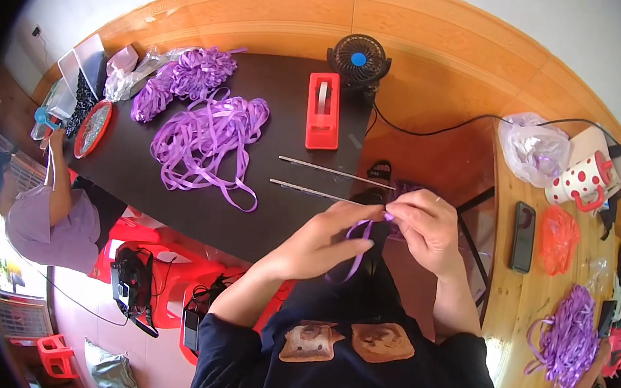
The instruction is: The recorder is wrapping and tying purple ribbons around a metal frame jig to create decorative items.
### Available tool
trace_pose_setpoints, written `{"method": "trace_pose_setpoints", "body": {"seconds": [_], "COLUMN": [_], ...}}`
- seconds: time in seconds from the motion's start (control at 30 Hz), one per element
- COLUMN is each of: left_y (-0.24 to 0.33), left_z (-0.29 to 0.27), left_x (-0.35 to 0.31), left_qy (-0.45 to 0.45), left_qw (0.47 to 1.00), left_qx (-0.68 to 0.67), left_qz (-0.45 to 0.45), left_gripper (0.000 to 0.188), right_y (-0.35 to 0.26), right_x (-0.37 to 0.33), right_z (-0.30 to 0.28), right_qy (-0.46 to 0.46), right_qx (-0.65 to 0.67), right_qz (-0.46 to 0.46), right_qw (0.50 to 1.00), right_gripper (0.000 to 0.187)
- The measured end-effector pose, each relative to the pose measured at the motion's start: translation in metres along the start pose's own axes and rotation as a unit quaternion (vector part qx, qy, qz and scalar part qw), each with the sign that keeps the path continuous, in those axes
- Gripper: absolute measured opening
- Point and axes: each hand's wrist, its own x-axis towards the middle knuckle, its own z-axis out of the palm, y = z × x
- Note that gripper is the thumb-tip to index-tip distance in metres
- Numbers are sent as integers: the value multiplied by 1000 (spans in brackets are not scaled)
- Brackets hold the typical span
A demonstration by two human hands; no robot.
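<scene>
My left hand [320, 241] and my right hand [429, 227] meet just off the dark table's edge, fingers closed on a thin purple ribbon [356, 264]. A loop of it hangs beneath my left fingers. The small piece pinched between the fingertips is partly hidden. Two thin metal rods [321, 168] stick out from the tabletop toward my hands; my hands cover the end of the nearer one. A loose heap of purple ribbon [213, 144] lies left on the dark table [163, 208], with a bunched purple bundle [193, 77] behind it.
A red tape dispenser [322, 126] and a black fan [359, 60] stand at the back. On the wooden table [500, 308] at right are a phone [523, 237], a dotted cup [584, 179], a red bag [559, 241] and more ribbon [570, 338]. People sit at both sides.
</scene>
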Motion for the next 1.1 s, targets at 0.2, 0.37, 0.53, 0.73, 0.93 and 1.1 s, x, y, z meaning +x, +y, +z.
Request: {"method": "trace_pose_setpoints", "body": {"seconds": [0.2,0.37,0.53,0.73,0.93,1.1], "left_y": [-24,-43,-40,-60,-75,-106], "left_z": [36,54,65,75,93,103], "left_x": [14,18,14,9,11,13], "left_qy": [-19,38,-22,7,53,88], "left_qw": [965,953,913,871,871,889], "left_qx": [-246,-287,-379,-438,-426,-370], "left_qz": [-85,-88,-147,-222,-239,-255], "left_gripper": [16,20,30,20,19,18], "right_y": [-3,8,16,35,63,92], "right_x": [-3,-23,-32,-48,-67,-78], "right_z": [-21,-21,-20,-11,0,17], "right_qy": [47,71,104,138,127,112], "right_qx": [-32,21,13,65,5,-45], "right_qz": [-26,12,52,100,109,104], "right_qw": [998,997,993,983,986,987], "right_gripper": [23,23,17,19,21,22]}}
